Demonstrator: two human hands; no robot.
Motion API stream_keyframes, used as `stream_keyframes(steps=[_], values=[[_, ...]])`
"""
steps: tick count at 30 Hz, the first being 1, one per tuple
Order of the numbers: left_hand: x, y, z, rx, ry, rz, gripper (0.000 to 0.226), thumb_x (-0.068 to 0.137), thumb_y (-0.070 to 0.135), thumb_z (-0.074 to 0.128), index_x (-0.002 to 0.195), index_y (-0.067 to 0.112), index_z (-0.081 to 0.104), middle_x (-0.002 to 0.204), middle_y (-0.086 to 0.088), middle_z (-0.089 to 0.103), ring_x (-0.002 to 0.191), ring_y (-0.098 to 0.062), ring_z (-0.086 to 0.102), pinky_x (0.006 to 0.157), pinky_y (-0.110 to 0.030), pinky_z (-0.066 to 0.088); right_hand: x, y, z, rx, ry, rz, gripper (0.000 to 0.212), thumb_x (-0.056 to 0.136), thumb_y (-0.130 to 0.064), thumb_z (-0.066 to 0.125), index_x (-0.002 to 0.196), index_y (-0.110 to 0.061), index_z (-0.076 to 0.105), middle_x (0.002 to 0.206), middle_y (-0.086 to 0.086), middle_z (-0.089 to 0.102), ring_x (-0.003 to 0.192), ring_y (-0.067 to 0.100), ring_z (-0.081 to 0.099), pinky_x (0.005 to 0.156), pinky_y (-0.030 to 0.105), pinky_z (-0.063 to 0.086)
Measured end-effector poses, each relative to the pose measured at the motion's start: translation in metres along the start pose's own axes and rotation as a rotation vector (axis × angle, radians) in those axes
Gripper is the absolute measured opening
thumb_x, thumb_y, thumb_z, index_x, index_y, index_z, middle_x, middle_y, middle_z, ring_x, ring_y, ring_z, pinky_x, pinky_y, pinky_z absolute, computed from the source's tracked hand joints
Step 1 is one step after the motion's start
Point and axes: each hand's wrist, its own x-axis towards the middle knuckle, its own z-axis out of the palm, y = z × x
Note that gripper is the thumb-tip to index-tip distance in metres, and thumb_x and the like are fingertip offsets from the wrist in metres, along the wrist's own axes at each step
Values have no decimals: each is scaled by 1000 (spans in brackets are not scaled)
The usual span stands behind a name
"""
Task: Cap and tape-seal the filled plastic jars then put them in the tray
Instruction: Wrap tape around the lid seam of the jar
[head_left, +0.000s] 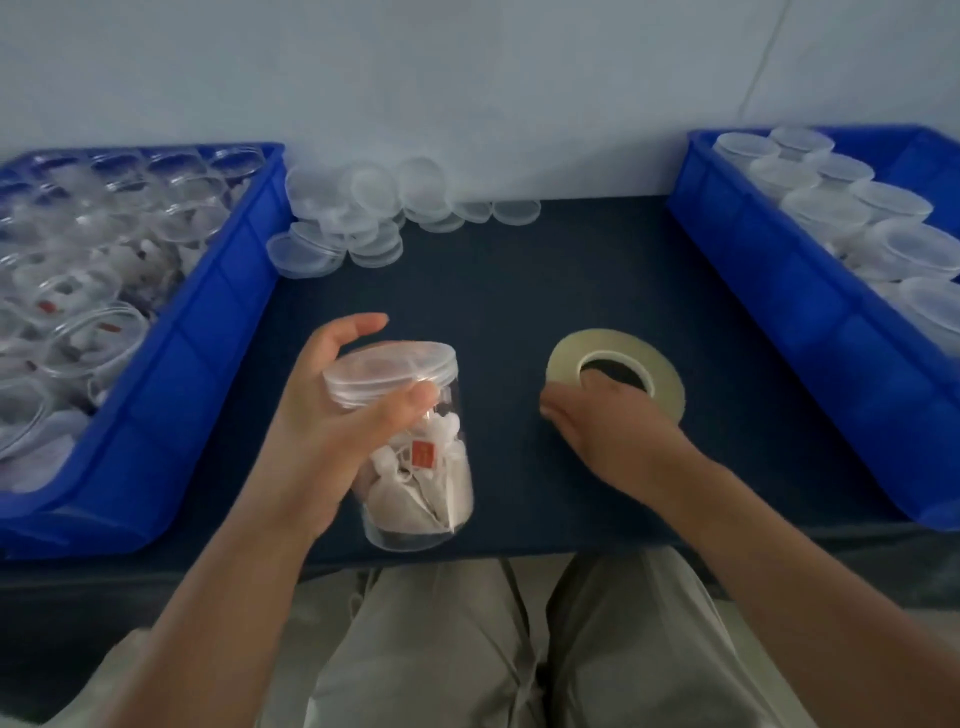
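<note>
Capping looks done on the jar (421, 483) in play: its lid (395, 364) sits on, and the left hand (322, 410) grasps it near the rim, tilted over the near middle of the mat (519, 270). Taping is not yet done. The right hand (613, 431) lies over the near edge of the tape roll (566, 358), though blur hides whether it grips. Many open jars (104, 332) wait in the left tray (171, 395). The right tray (779, 291) holds capped ones, with room at its far corner. Loose lids (363, 208) crowd the far edge, and bare mat separates roll and trays.

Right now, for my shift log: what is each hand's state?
Left hand: grips the capped jar.
Right hand: touches the tape roll; grip cannot be told, blurred.
</note>
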Motion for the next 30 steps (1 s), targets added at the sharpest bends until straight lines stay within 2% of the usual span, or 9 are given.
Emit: stream_keyframes(steps=[2, 4, 8, 15, 21, 23, 26, 28, 30], values=[[2, -3, 2, -63, 28, -36, 82, 52, 65, 96, 126, 50, 67, 116, 4, 77, 97, -22, 78, 75, -37, 60, -2, -10, 14, -34, 44, -46, 43, 114, -46, 34, 157, -47, 34, 107, 3, 55, 83, 23, 62, 76, 41, 58], [0, -6, 4, -69, 14, -57, 91, 48, 72, 96, 131, 50, 65, 121, 1, 76, 102, -26, 78, 76, -38, 62, 0, -13, 23, -3, 79, -74, 57, 114, -46, 34, 167, -43, 14, 109, 1, 57, 94, 21, 58, 80, 37, 54], [-3, -12, 13, -110, -5, -100, 98, 47, 72, 97, 137, 52, 62, 129, -8, 72, 108, -31, 77, 83, -44, 60, -2, -18, 31, 11, 137, -36, 54, 113, -49, 37, 164, -33, 27, 123, -4, 66, 109, 22, 55, 85, 37, 52], [-4, -9, 22, -178, -44, -158, 97, 50, 68, 99, 139, 50, 62, 136, -14, 68, 112, -36, 75, 84, -48, 62, -7, -18, 40, 2, 242, -42, 45, 111, -45, 48, 155, -34, 52, 114, 1, 67, 100, 26, 57, 82, 38, 49], [-3, -7, 24, -198, -75, -170, 98, 50, 69, 99, 139, 48, 62, 135, -18, 68, 110, -38, 76, 84, -49, 62, -6, -20, 29, -122, 103, -42, 43, 113, -49, 36, 153, -38, 46, 137, 1, 56, 120, 25, 50, 101, 39, 46], [-4, -8, 25, -193, -55, -164, 99, 49, 72, 98, 138, 47, 62, 132, -16, 71, 110, -36, 76, 84, -48, 62, -12, -24, 16, 74, 141, -46, 50, 112, -55, 29, 155, -39, 48, 148, -6, 53, 137, 17, 46, 113, 34, 40], [-8, -8, 32, -154, -17, -159, 99, 50, 83, 90, 137, 44, 63, 113, -4, 79, 101, -27, 79, 75, -33, 63, -37, -47, -10, 913, 324, -69, 59, 104, -72, 36, 148, -39, 57, 138, -25, 62, 135, -5, 51, 107, 13, 41], [-11, -8, 38, -131, -73, -176, 99, 57, 88, 83, 140, 40, 61, 112, -6, 79, 98, -28, 80, 74, -35, 64, -50, -67, -25, 1189, 251, -159, 61, 95, -79, 52, 146, -47, 55, 135, -23, 64, 130, 2, 60, 104, 19, 51], [-15, -7, 44, -123, -141, -185, 98, 63, 89, 78, 143, 36, 58, 119, -10, 78, 106, -31, 78, 83, -46, 65, -53, -76, -32, 1279, 160, -222, 46, 98, -62, 64, 140, -44, 62, 129, -7, 71, 118, 20, 71, 96, 38, 62]])
